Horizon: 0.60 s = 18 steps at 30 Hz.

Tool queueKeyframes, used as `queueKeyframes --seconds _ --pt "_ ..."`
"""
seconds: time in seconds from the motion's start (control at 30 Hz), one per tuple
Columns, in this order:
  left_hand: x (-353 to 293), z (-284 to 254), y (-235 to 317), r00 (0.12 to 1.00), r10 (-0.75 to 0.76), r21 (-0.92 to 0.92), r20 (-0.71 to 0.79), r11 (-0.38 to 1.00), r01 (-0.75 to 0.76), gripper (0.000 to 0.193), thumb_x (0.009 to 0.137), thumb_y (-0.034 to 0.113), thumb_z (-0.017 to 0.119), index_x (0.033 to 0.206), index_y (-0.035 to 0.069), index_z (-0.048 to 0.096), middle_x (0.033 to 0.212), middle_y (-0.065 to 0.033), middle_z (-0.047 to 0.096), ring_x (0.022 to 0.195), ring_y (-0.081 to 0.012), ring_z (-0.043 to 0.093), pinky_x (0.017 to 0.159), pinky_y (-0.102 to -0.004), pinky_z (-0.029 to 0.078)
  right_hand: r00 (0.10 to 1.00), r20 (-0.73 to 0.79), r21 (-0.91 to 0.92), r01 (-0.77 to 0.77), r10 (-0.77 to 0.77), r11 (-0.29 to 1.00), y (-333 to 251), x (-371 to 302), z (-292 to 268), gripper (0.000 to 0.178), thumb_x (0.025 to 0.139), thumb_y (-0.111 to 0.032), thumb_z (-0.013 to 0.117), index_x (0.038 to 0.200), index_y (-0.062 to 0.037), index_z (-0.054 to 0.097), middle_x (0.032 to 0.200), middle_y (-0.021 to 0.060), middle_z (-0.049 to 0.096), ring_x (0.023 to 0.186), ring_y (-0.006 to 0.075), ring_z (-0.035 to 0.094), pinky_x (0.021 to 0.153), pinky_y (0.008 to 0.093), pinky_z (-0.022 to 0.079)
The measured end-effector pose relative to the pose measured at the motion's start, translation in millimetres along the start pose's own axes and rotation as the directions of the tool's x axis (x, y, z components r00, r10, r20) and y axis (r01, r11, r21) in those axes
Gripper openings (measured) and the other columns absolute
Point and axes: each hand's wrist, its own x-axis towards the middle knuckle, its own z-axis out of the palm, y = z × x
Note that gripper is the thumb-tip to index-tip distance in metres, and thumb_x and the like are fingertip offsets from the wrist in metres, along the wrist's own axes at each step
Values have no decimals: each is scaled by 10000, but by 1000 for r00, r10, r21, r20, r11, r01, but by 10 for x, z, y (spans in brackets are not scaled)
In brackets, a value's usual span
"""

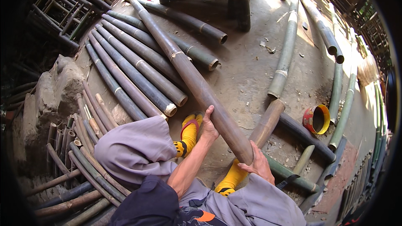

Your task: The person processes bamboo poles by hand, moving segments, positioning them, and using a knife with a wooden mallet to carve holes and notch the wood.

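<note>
Found in hand, across the centre of the work area: long brown round bamboo pole [197, 83]. Slants from upper left to lower right, near end low between the knees, far end beyond a row of dark round bamboo poles [142, 60] laid side by side on the bare earth-coloured floor [247, 83]. Passes over part of that row in this view.

Observed left hand [209, 128] against the left side of the pole, partway up from the near end, with thumb raised along it. Cannot tell how far closed, with fingers hidden beneath. Observed right hand [258, 166] gripping the near end, with fingers along the right side and thumb at the lower edge.

Noted just right of the near end: short, thick brown bamboo length [270, 121]. Noted farther right: red-and-yellow round bucket [309, 120], near a dark bamboo length [307, 137]. Noted beyond: long pale-green bamboo pole [288, 46]. Noted at top: dark bamboo frame [239, 4] with thick legs. Noted below: yellow socks [190, 136] and loose grey cloth trousers [132, 150].
</note>
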Motion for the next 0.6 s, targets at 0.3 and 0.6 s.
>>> queueKeyframes --seconds 0.3,0.6 --pt "10 -30 -10 1000 0 33 -9 999 1 572 716 450 742 1123 89 566 990 -58 624 936 -224 598 850 -395 506 1000 -5 -7 -4 4 1000 27 3 35 1003 613 -286 840 1429 -60 303 1175 287 547 1082 432 559 930 449 459" --pt "117 117 75 1000 -18 44 25 999 17 636 721 469 738 1185 79 543 1038 -87 621 963 -278 600 896 -449 495 995 -51 11 84 -83 996 134 -47 11 973 615 -252 828 1417 -61 312 1190 285 539 1103 436 540 946 462 446"
